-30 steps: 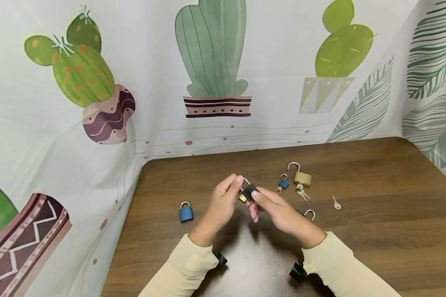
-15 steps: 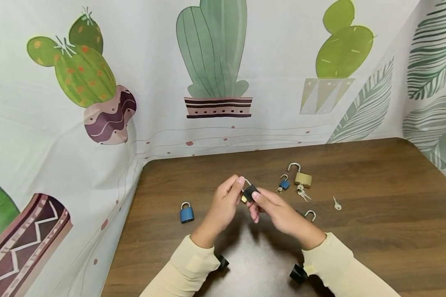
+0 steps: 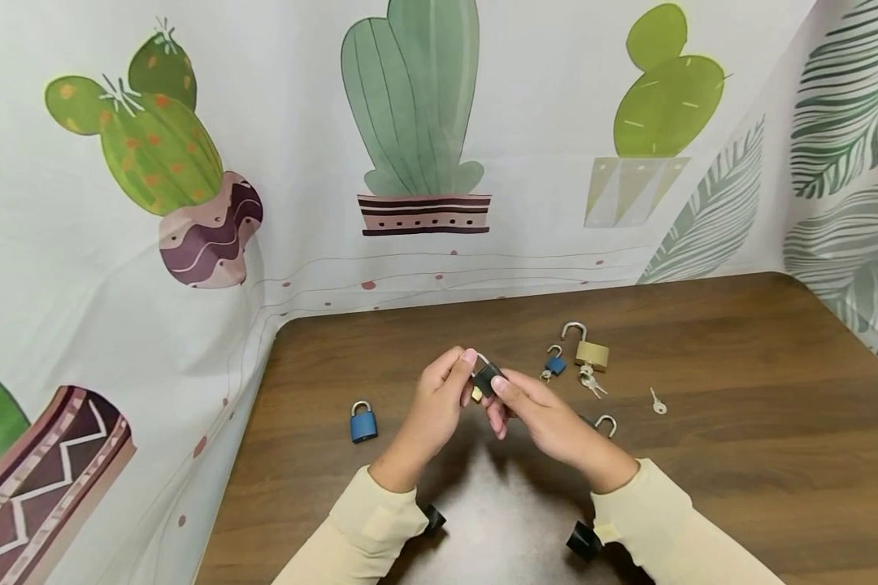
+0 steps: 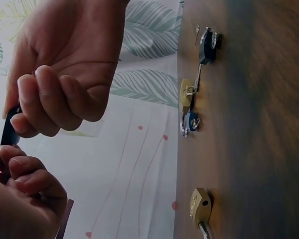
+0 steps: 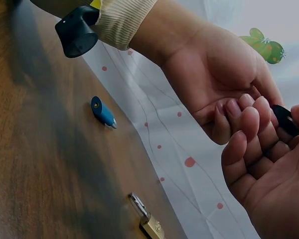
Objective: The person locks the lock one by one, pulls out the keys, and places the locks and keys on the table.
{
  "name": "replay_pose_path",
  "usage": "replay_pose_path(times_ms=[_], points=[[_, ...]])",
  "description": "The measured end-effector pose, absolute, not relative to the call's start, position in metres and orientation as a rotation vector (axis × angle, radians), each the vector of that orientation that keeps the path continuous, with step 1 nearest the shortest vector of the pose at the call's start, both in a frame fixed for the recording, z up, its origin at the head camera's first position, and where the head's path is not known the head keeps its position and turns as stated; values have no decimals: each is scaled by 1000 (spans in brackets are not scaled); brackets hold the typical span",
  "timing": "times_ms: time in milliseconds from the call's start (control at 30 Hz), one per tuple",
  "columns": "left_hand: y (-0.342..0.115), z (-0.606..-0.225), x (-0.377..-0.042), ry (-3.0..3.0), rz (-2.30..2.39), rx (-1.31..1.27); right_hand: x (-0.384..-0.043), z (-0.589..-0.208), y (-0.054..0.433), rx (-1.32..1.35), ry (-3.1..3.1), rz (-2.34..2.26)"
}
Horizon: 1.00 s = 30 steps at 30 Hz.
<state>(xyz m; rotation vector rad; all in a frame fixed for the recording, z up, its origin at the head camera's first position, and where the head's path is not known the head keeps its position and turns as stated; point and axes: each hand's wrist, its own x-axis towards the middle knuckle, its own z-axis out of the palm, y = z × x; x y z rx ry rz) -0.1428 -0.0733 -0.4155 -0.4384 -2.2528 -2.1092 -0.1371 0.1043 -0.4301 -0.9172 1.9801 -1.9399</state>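
A black padlock (image 3: 487, 379) is held above the table between both hands, its silver shackle pointing up and to the left. My left hand (image 3: 435, 398) pinches the shackle end with thumb and fingers. My right hand (image 3: 545, 414) grips the black body, thumb on its front face. Fingers hide part of the padlock in both wrist views, where only a black edge (image 4: 10, 130) shows. Behind the hands a brass padlock (image 4: 201, 206) lies on the table, mostly covered in the head view.
A blue padlock (image 3: 363, 424) with its shackle closed stands left. Beyond the right hand lie a small blue padlock (image 3: 554, 366) and a larger brass padlock (image 3: 591, 355), both unlatched with keys. A loose key (image 3: 658, 402) and another padlock's shackle (image 3: 607, 425) are farther right.
Both hands keep their hold on the black padlock with almost no movement. The whole head view has shifted slightly.
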Motion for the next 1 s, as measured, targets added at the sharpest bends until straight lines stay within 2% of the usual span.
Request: replay_pose_path(times_ms=[1000], points=[[-83, -411, -146, -2219, -2072, -388, -134, -431, 98, -862, 2020, -1992]])
